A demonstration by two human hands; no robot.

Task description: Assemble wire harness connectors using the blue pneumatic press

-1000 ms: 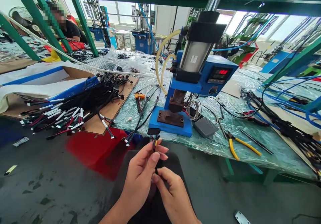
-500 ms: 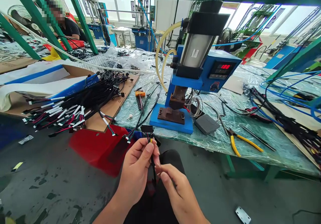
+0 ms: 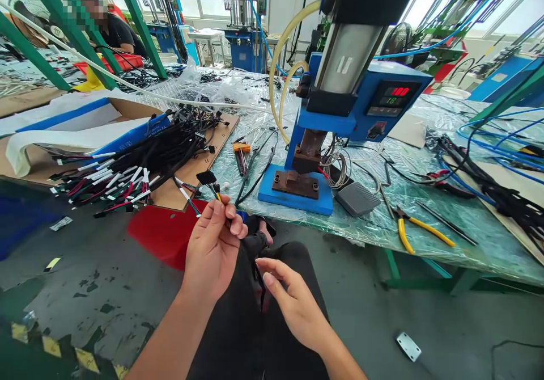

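Note:
My left hand (image 3: 215,238) is closed, pinching a wire harness just below its black connector (image 3: 207,178). Short coloured wires, one of them yellow, run from the connector into my fingers. The harness's black cable shows again lower down, hanging between my legs. To the right and lower, my right hand (image 3: 289,295) has its thumb and forefinger slightly apart, with nothing seen between them. Its fingertips are close to the cable; whether they touch it I cannot tell. Left of my hands, a pile of similar wire harnesses (image 3: 157,153) lies on cardboard at the table edge.
A blue press (image 3: 293,195) with a lit display stands on the film-covered table. Beside it are a grey pedal (image 3: 357,198), yellow-handled pliers (image 3: 425,229) and an orange-topped tool (image 3: 241,156). More black cables (image 3: 488,187) lie at right. A person (image 3: 119,37) sits at far left.
My left hand has moved left and up, carrying the connector towards the harness pile. My right hand has separated from it, staying low over my lap. The view has shifted slightly.

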